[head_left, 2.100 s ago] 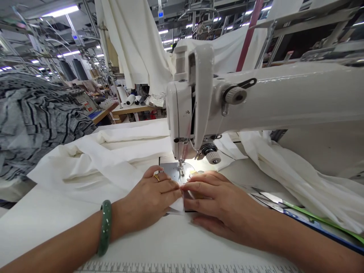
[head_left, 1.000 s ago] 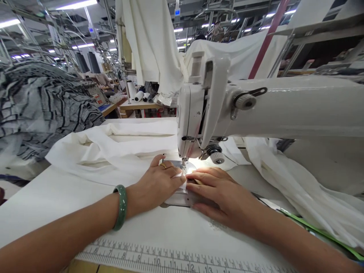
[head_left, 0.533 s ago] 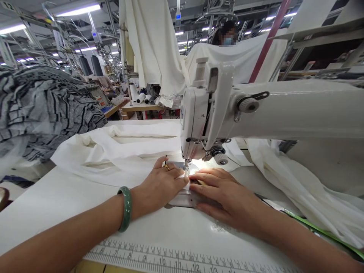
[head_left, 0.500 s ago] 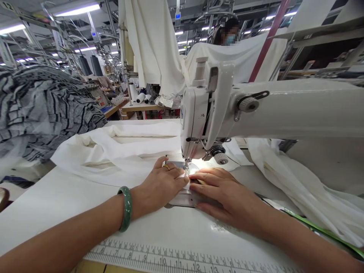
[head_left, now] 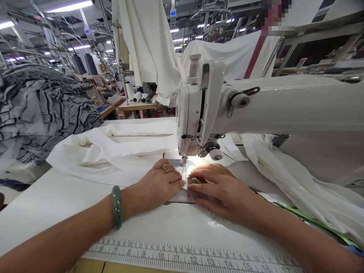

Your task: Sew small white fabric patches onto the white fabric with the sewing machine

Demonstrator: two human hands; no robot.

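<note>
Work point: small folded white fabric piece [head_left: 185, 179] sits on the steel needle plate [head_left: 182, 197], directly under the needle [head_left: 184, 161] of a white industrial sewing machine [head_left: 189, 121]. Presser foot position can't be confirmed; glare and fingers hide it.

Left hand [head_left: 157, 182]: fingers extended and pressing flat, tips on the left side of the fold. Not clenched, no visible pinch. Right hand [head_left: 218, 187]: fingers slightly spread and also flat, tips just beside the fold on its right. Also not grasping. Fold sits between the two hands, which nearly touch.

Technique, my read: keep pressure even on both sides, hold the fold square to the needle, and avoid tugging. Fingertips need to stay clear of the needle line. Left tips look like the closest, so they're the main risk.

Around it: bunched cream cloth [head_left: 108, 151] lies on the white sewing table [head_left: 57, 212] left of the machine. More cream cloth [head_left: 298, 185] drapes to the right, below the machine arm. Either mass could pull on the piece if its weight shifts.

Also present: jade-green bangle [head_left: 116, 207] on the left wrist, gold ring [head_left: 165, 169] on a left finger, printed ruler scale [head_left: 193, 254] along the near table edge, green-edged strip [head_left: 313, 224] by the right-hand cloth, and grey striped cloth pile [head_left: 42, 110] far left. None of these blocks the hands.
</note>
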